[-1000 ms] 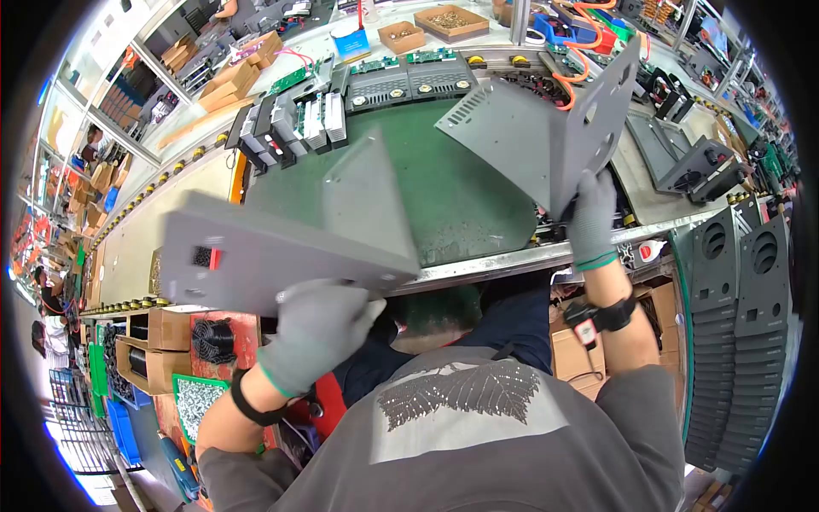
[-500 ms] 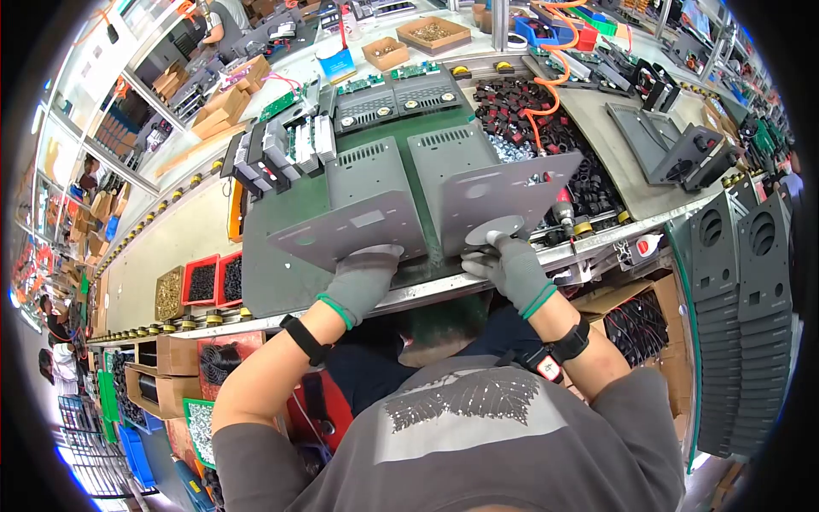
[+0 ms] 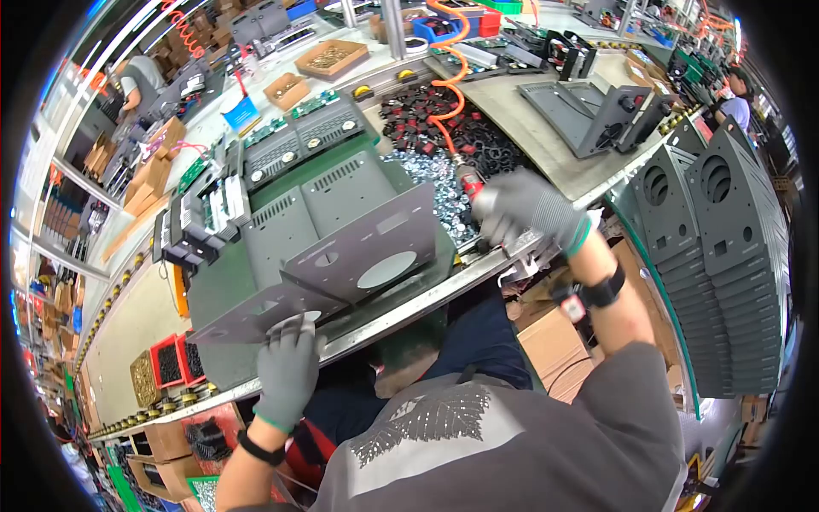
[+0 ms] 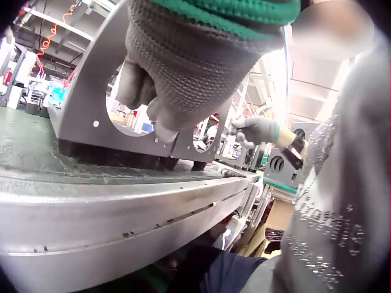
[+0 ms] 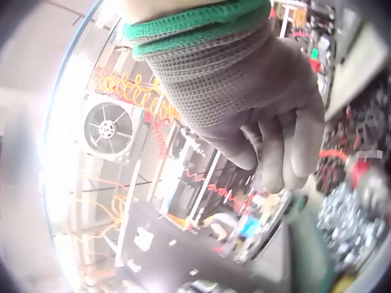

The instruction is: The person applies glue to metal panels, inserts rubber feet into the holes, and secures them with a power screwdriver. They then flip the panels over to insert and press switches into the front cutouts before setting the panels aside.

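Two bent grey metal panels, a left one [image 3: 243, 318] and a right one [image 3: 401, 218], stand side by side on the green mat [image 3: 209, 290], their upright faces towards the person. The gloved left hand [image 3: 288, 371] grips the lower edge of the left panel by its round hole; in the left wrist view this hand [image 4: 183, 73] has fingers bent into the hole. Off to the right, the right hand [image 3: 533, 212] is over the bench edge beside a red and silver power tool [image 3: 469, 181]. Loosely bent and holding nothing, the right hand [image 5: 244, 104] hangs in the right wrist view.
Silvery hardware [image 3: 439, 200] and black and red parts [image 3: 409, 115] lie behind the tool, with an orange coiled hose [image 3: 461, 55] above. Vented grey units [image 3: 320, 128] line the mat's back. Red bins [image 3: 166, 363] are at left, stacked panels [image 3: 734, 256] at right.
Both panels, held in the air at first, came down on the mat. The right hand has let go of the right panel and moved right towards the tool. The head view has turned right.
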`<state>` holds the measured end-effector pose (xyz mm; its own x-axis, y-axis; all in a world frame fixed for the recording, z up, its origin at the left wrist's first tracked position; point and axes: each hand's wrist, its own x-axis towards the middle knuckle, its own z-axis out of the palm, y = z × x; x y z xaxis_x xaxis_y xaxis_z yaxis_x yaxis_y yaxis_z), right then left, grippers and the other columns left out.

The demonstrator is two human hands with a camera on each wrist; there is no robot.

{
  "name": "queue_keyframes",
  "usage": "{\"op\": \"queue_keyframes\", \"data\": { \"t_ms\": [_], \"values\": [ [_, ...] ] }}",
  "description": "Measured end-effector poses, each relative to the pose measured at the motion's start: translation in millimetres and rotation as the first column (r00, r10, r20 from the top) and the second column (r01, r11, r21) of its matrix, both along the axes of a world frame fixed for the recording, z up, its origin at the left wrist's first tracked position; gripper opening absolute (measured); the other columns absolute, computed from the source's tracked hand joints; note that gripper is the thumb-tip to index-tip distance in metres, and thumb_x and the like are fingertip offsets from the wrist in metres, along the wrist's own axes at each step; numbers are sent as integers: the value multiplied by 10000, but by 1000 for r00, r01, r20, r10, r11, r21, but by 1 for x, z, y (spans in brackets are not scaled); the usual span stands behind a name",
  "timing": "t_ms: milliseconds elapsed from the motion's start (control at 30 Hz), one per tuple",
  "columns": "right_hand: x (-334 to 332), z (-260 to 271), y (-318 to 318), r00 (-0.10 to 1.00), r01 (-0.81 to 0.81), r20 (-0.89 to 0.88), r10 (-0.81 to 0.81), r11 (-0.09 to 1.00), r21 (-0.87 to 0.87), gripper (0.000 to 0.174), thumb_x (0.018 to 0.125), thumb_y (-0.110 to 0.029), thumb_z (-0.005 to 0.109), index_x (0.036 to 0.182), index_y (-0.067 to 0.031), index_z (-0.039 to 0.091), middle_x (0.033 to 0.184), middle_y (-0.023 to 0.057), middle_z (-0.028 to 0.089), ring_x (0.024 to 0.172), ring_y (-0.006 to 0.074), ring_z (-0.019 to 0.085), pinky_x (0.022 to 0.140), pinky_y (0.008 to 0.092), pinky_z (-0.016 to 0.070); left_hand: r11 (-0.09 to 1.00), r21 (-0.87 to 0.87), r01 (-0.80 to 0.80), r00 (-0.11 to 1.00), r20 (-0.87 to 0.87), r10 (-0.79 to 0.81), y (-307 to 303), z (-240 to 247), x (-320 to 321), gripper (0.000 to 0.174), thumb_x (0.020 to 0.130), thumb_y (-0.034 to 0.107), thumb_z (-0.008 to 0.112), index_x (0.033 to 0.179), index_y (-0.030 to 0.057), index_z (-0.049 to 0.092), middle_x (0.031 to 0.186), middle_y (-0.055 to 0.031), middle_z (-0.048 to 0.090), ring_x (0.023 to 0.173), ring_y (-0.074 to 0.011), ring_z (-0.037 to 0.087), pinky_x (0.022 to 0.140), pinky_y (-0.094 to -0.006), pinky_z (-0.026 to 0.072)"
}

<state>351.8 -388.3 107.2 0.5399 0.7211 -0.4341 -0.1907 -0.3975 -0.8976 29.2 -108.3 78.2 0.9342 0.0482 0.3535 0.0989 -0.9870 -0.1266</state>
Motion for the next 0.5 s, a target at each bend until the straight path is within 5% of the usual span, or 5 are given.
{"op": "queue_keyframes", "data": {
  "t_ms": [67,167,233,300,500],
  "values": [
    [36,11,-11,931,236,275,-240,971,49,264,945,-237,592,1077,-9,612,770,71,648,562,137,602,476,253,488,995,-82,58,997,-41,-61,-17,11,-2,254,796,203,712,996,67,633,1048,-100,644,912,-300,615,747,-439,480],
    [104,-8,1,863,288,456,-218,954,-88,235,920,-232,611,1038,-32,648,798,58,653,623,126,615,527,273,514,973,-189,133,988,-57,-146,-34,12,15,243,783,190,727,983,82,643,1039,-74,648,906,-294,617,735,-421,478],
    [137,-31,23,809,201,587,-36,955,-218,197,875,-211,624,1006,-76,683,860,81,690,701,202,659,621,337,541,865,-420,273,940,-76,-333,-41,10,34,208,796,197,719,956,84,650,1006,-77,652,880,-292,620,730,-410,481],
    [157,-48,49,441,191,850,287,896,-402,222,815,-201,648,1014,-118,701,971,109,711,874,286,677,772,384,537,822,-472,318,914,-76,-397,-53,6,51,178,822,221,701,945,99,658,982,-68,655,825,-293,623,699,-400,492],
    [206,-124,94,384,243,742,549,716,-655,265,814,-156,611,1055,-99,706,1078,164,693,985,345,672,820,447,546,780,-557,286,901,-120,-416,-66,-18,85,177,849,252,675,966,119,679,991,-46,662,877,-266,643,749,-379,514]
  ]
}}
